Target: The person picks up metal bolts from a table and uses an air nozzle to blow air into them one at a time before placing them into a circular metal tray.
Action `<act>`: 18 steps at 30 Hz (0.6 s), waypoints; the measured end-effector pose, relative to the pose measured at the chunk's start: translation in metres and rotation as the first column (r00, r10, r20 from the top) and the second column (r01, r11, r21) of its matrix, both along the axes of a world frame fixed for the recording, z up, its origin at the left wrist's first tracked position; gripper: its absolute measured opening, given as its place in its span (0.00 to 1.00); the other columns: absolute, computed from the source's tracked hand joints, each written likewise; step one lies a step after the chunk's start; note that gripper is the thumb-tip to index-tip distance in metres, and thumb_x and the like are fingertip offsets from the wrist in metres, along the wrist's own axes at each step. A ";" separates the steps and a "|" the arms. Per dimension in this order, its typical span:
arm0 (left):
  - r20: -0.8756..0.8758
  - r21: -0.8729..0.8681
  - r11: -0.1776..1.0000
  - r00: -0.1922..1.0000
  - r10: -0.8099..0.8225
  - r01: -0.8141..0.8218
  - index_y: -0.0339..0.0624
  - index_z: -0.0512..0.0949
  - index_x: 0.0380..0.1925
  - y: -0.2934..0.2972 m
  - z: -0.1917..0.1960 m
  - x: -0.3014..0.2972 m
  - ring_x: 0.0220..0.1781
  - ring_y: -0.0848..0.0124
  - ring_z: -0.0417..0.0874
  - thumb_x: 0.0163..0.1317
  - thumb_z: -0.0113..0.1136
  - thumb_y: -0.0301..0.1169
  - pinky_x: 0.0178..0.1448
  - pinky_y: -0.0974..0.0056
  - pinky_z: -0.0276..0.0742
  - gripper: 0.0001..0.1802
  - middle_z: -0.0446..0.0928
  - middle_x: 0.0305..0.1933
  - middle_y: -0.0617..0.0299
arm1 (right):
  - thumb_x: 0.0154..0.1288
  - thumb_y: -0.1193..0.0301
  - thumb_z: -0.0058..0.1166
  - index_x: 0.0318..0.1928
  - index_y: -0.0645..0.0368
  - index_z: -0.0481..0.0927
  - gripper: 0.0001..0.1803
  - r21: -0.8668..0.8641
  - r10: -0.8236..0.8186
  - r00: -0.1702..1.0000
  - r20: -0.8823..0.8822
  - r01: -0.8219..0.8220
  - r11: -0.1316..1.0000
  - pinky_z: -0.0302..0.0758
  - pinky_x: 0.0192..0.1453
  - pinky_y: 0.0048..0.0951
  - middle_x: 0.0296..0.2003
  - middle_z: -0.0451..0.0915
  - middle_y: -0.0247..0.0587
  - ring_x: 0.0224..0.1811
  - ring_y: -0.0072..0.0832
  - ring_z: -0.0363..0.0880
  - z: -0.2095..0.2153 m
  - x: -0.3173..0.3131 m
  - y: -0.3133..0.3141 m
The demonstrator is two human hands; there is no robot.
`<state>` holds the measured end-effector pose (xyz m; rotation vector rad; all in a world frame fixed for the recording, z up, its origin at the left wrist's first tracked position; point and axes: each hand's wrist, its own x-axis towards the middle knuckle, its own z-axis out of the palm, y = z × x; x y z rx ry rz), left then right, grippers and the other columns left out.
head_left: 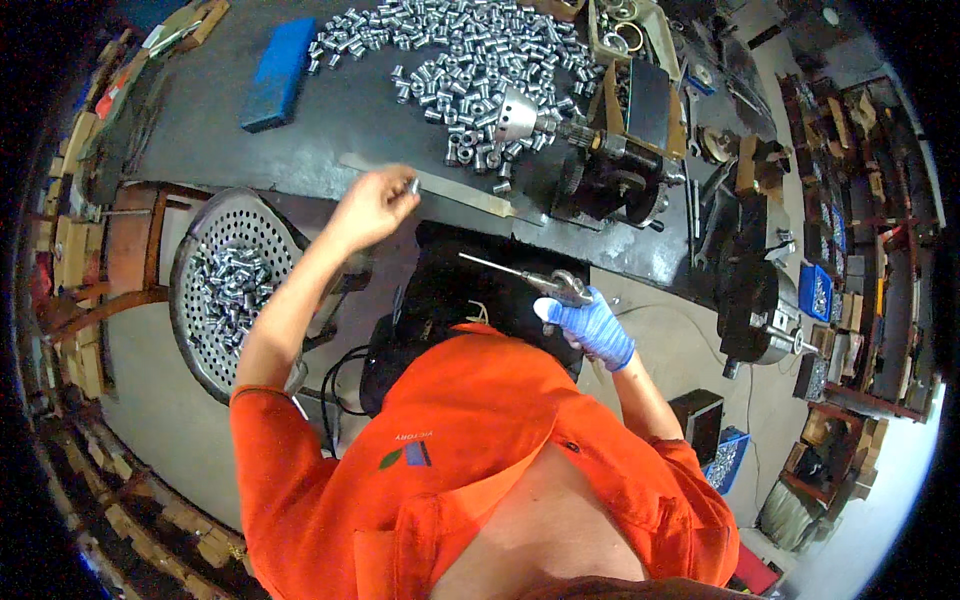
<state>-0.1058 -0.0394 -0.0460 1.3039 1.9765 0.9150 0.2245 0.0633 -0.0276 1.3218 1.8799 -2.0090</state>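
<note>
My bare left hand is raised above the bench's front edge, its fingers closed on a small shiny metal bushing. In my right hand, which wears a blue glove, is an air blow gun. Its long thin nozzle points left, toward the space below my left hand. A large heap of similar metal bushings lies on the dark workbench. More bushings are gathered on a round perforated metal seat to the left, beside my left forearm.
A dark machine with a silver chuck stands on the bench at right. A flat metal bar lies along the front edge. A blue block rests at back left. Shelves with blue bins line the right side.
</note>
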 end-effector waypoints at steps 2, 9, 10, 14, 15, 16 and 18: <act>-0.149 -0.008 0.999 0.988 0.037 -0.039 0.37 0.71 0.42 0.020 0.013 -0.020 0.30 0.73 0.78 0.52 0.57 0.25 0.36 0.67 0.73 0.15 0.76 0.26 0.56 | 0.48 0.48 0.61 0.28 0.56 0.78 0.23 -0.012 0.012 1.000 0.000 -0.012 1.000 0.62 0.14 0.19 0.16 0.73 0.28 0.12 0.14 0.65 0.001 -0.001 -0.001; -0.441 -0.203 0.979 0.892 -0.096 0.006 0.43 0.75 0.41 0.063 0.019 -0.047 0.39 0.57 0.79 0.43 0.57 0.34 0.42 0.56 0.74 0.20 0.79 0.32 0.54 | 0.52 0.56 0.62 0.42 0.57 0.74 0.23 -0.054 0.030 0.999 -0.034 -0.032 0.998 0.56 0.14 0.15 0.18 0.74 0.29 0.12 0.11 0.60 0.013 -0.006 -0.002; -0.445 -0.211 0.977 0.889 -0.104 0.009 0.44 0.75 0.42 0.065 0.012 -0.048 0.39 0.58 0.79 0.43 0.58 0.34 0.42 0.56 0.74 0.21 0.79 0.32 0.55 | 0.52 0.52 0.60 0.35 0.57 0.79 0.21 0.017 0.060 0.998 0.018 -0.061 0.998 0.62 0.15 0.19 0.14 0.71 0.28 0.11 0.13 0.63 0.011 -0.007 0.000; -0.424 -0.121 0.991 0.900 -0.100 0.053 0.44 0.74 0.44 0.059 0.007 -0.055 0.37 0.58 0.80 0.45 0.60 0.36 0.41 0.58 0.74 0.23 0.79 0.31 0.56 | 0.51 0.50 0.60 0.41 0.57 0.79 0.25 0.079 0.089 0.987 -0.135 -0.079 0.994 0.60 0.14 0.20 0.13 0.68 0.26 0.12 0.13 0.62 0.012 -0.010 0.006; -0.397 -0.102 0.995 0.916 -0.059 0.019 0.42 0.74 0.44 0.052 0.022 -0.050 0.36 0.59 0.80 0.46 0.61 0.36 0.40 0.58 0.74 0.23 0.79 0.31 0.57 | 0.50 0.52 0.61 0.43 0.57 0.77 0.25 0.048 0.102 0.982 -0.156 -0.096 0.994 0.58 0.15 0.18 0.15 0.68 0.26 0.12 0.12 0.61 0.020 -0.015 0.008; -0.370 -0.084 0.996 0.929 -0.017 -0.015 0.41 0.73 0.44 0.038 0.040 -0.045 0.35 0.60 0.80 0.47 0.62 0.36 0.40 0.59 0.74 0.23 0.79 0.30 0.57 | 0.50 0.54 0.62 0.45 0.57 0.75 0.26 0.016 0.115 0.978 -0.176 -0.114 0.993 0.56 0.15 0.16 0.16 0.68 0.25 0.13 0.11 0.60 0.034 -0.022 0.009; -0.127 0.044 0.999 0.991 0.035 -0.030 0.37 0.72 0.45 0.004 0.051 -0.030 0.33 0.62 0.81 0.50 0.63 0.36 0.39 0.61 0.75 0.23 0.79 0.30 0.57 | 0.49 0.54 0.64 0.48 0.56 0.74 0.29 0.083 0.134 0.944 -0.301 -0.114 0.990 0.52 0.14 0.14 0.18 0.66 0.23 0.13 0.09 0.57 0.062 -0.042 0.002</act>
